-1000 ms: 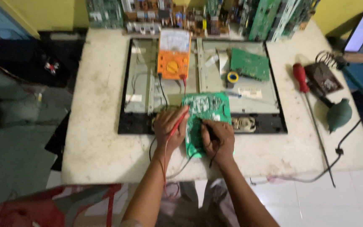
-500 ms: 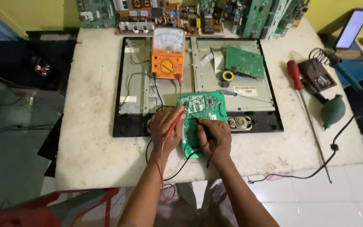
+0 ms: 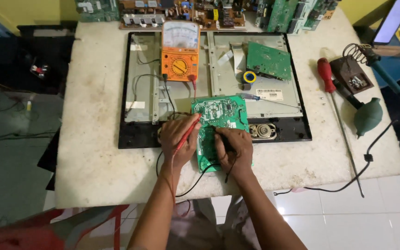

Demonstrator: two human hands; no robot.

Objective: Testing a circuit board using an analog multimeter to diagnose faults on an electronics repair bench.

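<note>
The stained white stone surface (image 3: 93, 153) carries a large black-framed flat screen panel lying face down (image 3: 135, 134), its grey metal back open upward so the parts inside can be got at. At the panel's far edge an orange analogue multimeter (image 3: 180, 51) lies with its dial facing the person, so the needle can be read while both hands are busy. The green rectangular circuit board (image 3: 221, 125) lies solder side up, half on the panel's near frame and half on the surface, just in front of the person and between the two hands. The left hand (image 3: 178, 136) rests beside the board's left edge, its fingers pinching a thin red test probe (image 3: 188, 134) like a pen, tip slanted onto the board's upper left corner. The right hand (image 3: 232, 146) lies on the board's lower part, fingers curled and pressed around a black test probe (image 3: 225, 143), pinning the board. Well apart to the right lies a long red-handled screwdriver (image 3: 332, 95)
</note>
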